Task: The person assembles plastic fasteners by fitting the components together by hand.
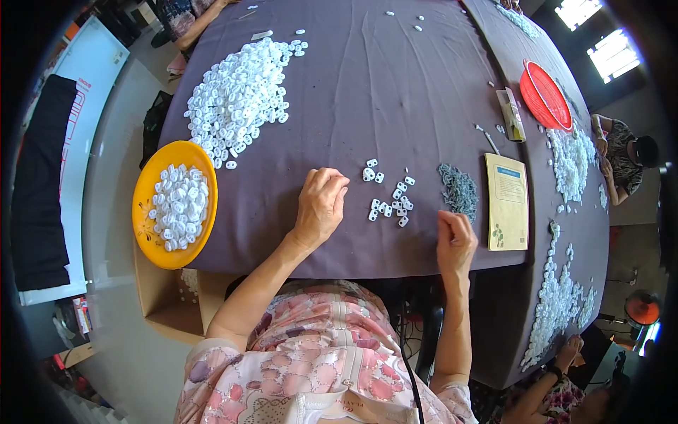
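My left hand (321, 205) is above the purple-grey tablecloth (339, 92), its fingers curled together; anything inside them is hidden. Between my hands lies a loose group of small white plastic pieces (397, 193), several showing two dark holes. My right hand (456, 242) hangs near the table's front edge with thumb and fingers pressed together, and I cannot make out what they hold, if anything. Just beyond it is a heap of tiny dark grey parts (459, 187), too small to name.
A large heap of white pieces (244, 92) lies at far left, above an orange bowl (143, 230) of similar pieces. A yellow packet (508, 226) lies right of the grey heap. Across the right table stand a red basket (542, 99) and white heaps (561, 304); other people sit there.
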Action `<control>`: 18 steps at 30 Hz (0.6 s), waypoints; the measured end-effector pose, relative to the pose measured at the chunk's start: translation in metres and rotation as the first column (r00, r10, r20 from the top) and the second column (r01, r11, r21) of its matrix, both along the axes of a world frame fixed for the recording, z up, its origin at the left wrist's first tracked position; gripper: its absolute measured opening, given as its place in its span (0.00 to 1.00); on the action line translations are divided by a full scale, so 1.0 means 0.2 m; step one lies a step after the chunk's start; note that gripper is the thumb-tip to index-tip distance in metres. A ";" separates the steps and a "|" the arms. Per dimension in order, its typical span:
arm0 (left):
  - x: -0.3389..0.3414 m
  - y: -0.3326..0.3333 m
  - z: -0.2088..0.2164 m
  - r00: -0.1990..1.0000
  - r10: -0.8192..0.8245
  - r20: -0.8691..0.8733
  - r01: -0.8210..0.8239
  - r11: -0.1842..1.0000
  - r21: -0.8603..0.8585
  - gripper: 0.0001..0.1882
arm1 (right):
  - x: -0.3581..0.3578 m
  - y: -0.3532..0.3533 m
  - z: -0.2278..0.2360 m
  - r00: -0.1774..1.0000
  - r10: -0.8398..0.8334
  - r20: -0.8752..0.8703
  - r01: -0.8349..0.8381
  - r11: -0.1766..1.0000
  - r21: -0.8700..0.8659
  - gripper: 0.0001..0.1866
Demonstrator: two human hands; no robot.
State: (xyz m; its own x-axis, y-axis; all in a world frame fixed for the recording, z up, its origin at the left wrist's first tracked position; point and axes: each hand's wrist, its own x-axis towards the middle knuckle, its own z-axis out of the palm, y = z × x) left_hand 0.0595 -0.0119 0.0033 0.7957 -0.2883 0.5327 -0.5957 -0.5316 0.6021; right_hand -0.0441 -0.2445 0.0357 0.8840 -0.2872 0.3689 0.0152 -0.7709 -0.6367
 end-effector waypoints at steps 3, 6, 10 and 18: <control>0.01 0.01 0.00 1.000 -0.016 -0.017 0.016 0.999 -0.031 0.07 | 0.04 -0.07 0.00 0.998 -0.053 0.029 0.057 0.985 -0.165 0.04; 0.02 0.03 -0.01 1.000 0.017 -0.003 -0.017 1.000 -0.026 0.07 | 0.11 -0.08 -0.01 0.999 -0.039 0.026 0.045 0.956 -0.291 0.04; -0.01 0.03 0.01 1.000 -0.020 -0.009 0.020 0.999 -0.039 0.10 | 0.12 -0.07 -0.06 0.999 -0.042 0.003 0.040 0.934 -0.356 0.04; 0.29 0.23 -0.02 0.911 0.359 0.201 -0.342 0.933 -0.115 0.17 | 0.06 -0.07 -0.08 0.997 -0.068 0.031 0.075 0.908 -0.413 0.05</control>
State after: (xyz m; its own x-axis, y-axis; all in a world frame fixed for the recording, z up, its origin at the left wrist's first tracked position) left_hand 0.1167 0.0338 -0.0004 0.7017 0.0360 0.7116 -0.4991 -0.6878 0.5270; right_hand -0.0315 -0.2581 0.0197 0.8600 -0.1683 0.4817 -0.0424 -0.9644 -0.2612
